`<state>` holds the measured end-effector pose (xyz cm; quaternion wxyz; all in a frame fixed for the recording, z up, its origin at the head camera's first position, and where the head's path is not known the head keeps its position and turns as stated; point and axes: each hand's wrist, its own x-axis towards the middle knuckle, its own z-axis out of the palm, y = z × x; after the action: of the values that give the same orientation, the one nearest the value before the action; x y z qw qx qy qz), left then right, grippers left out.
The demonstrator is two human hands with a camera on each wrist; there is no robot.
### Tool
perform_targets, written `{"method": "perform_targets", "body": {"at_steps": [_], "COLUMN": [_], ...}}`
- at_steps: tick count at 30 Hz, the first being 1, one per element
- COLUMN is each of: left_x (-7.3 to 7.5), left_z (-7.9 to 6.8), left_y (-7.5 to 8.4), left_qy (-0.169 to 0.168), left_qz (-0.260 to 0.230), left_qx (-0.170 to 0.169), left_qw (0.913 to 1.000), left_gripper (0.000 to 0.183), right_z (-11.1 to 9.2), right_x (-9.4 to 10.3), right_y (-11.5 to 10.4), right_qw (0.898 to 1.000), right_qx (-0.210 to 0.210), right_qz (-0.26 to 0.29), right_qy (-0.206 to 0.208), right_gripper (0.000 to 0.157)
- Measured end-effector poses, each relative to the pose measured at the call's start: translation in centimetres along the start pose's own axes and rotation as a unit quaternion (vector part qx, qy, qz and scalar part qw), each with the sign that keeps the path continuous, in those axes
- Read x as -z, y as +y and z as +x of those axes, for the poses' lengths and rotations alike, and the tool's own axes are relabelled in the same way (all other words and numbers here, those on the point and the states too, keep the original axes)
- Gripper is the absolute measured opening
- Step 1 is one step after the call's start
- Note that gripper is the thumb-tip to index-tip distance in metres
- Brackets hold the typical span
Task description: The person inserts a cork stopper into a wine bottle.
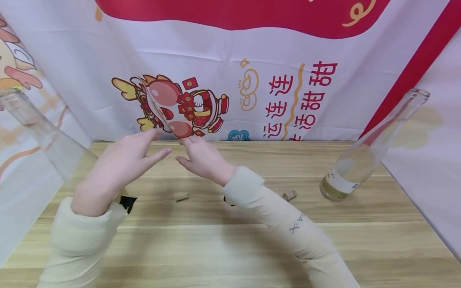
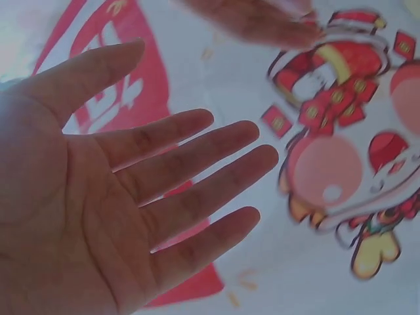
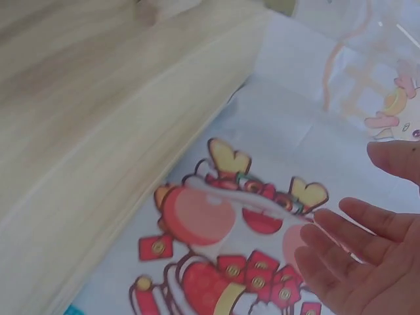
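In the head view my left hand (image 1: 120,160) is held above the left part of the wooden table, its fingers straight and thumb apart. My right hand (image 1: 207,158) faces it from the other side, fingers extended, with a small gap between the two. Neither holds anything; both wrist views show bare palms with spread fingers. A cork (image 1: 181,196) lies on the table nearer me than the hands. Another cork (image 1: 289,195) lies beyond my right sleeve. That sleeve mostly hides a small dark item (image 1: 227,201); my left wrist partly covers a black pointed piece (image 1: 129,203).
A clear glass bottle (image 1: 354,172) with a pale label stands on the table (image 1: 201,256) at the right. A second clear bottle (image 1: 54,138) stands at the left, partly behind my left hand. A printed cloth (image 1: 212,52) hangs along the table's back edge.
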<state>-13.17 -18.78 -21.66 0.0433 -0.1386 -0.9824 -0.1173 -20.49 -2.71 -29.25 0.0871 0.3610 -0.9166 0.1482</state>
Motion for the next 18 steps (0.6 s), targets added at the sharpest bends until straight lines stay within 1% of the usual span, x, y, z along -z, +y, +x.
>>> {"method": "perform_targets", "body": {"at_steps": [3, 7, 10, 12, 14, 18], "left_x": [0.9, 1.7, 2.2, 2.5, 2.7, 3.0], "left_z": [-1.2, -2.8, -3.8, -4.5, -5.1, -6.2], "left_y": [-0.7, -1.7, -2.5, -3.0, -3.6, -5.0], "left_qy": [0.034, 0.088, 0.13, 0.15, 0.162, 0.174], "left_qz": [-0.007, -0.021, -0.025, -0.031, -0.04, -0.051], "left_qx": [0.011, 0.017, 0.017, 0.025, 0.037, 0.074], "left_qw": [0.9993, 0.9958, 0.991, 0.9879, 0.9853, 0.9805], "left_gripper": [0.06, 0.056, 0.053, 0.051, 0.05, 0.051], "right_z": [0.5, 1.2, 1.7, 2.1, 2.4, 3.0], "right_x": [-0.2, -0.4, -0.6, -0.8, -1.1, -1.9], "right_y": [-1.2, -2.7, -3.7, -4.3, -4.8, -5.9], "right_qw": [1.0, 0.999, 0.998, 0.998, 0.997, 0.994], "right_qx": [0.002, 0.002, 0.008, 0.015, 0.018, 0.019], "right_qz": [0.015, 0.035, 0.048, 0.056, 0.066, 0.097], "right_qy": [-0.018, -0.039, -0.041, -0.036, -0.035, -0.045], "right_gripper": [0.046, 0.048, 0.048, 0.048, 0.049, 0.053]}}
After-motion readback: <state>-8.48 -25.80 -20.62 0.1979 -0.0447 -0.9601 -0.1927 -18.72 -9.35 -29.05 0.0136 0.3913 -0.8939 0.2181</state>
